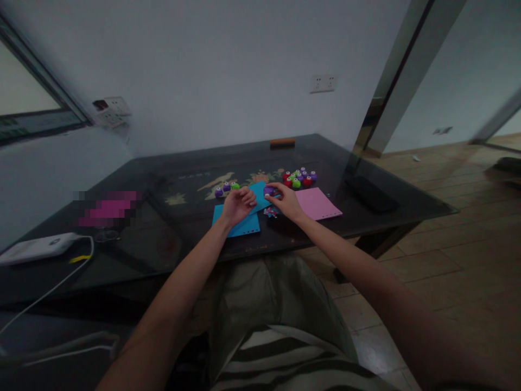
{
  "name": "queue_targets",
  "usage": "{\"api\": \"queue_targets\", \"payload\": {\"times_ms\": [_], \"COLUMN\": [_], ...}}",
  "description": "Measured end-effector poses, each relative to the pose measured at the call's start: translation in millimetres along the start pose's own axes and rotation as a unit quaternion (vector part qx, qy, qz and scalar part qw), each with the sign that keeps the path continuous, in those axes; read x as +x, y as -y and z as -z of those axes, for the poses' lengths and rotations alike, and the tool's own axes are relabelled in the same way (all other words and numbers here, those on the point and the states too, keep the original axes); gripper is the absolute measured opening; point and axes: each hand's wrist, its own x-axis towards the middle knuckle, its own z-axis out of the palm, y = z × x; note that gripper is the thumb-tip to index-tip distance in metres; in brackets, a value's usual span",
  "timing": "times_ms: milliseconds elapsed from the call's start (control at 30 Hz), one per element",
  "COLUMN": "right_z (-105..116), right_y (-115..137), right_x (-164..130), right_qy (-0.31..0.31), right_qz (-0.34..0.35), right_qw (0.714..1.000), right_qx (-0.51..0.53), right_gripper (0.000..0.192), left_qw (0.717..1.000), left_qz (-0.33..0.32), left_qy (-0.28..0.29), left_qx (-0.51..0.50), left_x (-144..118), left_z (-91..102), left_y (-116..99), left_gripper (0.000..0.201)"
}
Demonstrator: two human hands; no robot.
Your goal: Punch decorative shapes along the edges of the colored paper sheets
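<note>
Purple piece (268, 190) sits pinched within the right hand (286, 201), just beside the curled left hand (239, 205).

brown bar (282, 143) laid at back of dark table (171, 168), white device (38, 248) set at left, black slab (372, 194) placed at right, sockets (318, 83) mounted on wall (223, 70)

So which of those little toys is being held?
The purple toy in the right hand; the other toys sit on the table in two groups.
</note>
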Motion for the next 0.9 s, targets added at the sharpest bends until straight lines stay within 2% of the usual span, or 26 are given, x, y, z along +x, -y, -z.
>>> {"api": "queue_targets", "payload": {"times_ms": [133, 333, 533, 900], "right_z": [0.4, 0.2, 0.1, 1.9], "right_y": [1.1, 1.7, 1.3, 1.2], "right_x": [-0.1, -0.3, -0.1, 1.5], "right_qy": [-0.001, -0.005, -0.006, -0.014], "right_qz": [-0.003, -0.010, -0.012, -0.024], "right_qw": [1.000, 1.000, 1.000, 1.000], "right_qx": [-0.004, -0.010, -0.010, -0.014], "right_gripper": [0.039, 0.040, 0.038, 0.038], "left_qw": [1.000, 0.999, 0.998, 0.996], "left_qz": [-0.003, -0.033, -0.052, -0.058], "left_qy": [-0.016, -0.002, -0.031, -0.019], "left_qx": [0.013, 0.000, 0.031, 0.066], "left_x": [0.1, 2.6, 5.8, 5.5], "left_z": [0.3, 3.5, 6.1, 8.9], "left_y": [-0.3, 1.6, 5.2, 9.4], "left_gripper": [0.033, 0.031, 0.030, 0.022]}}
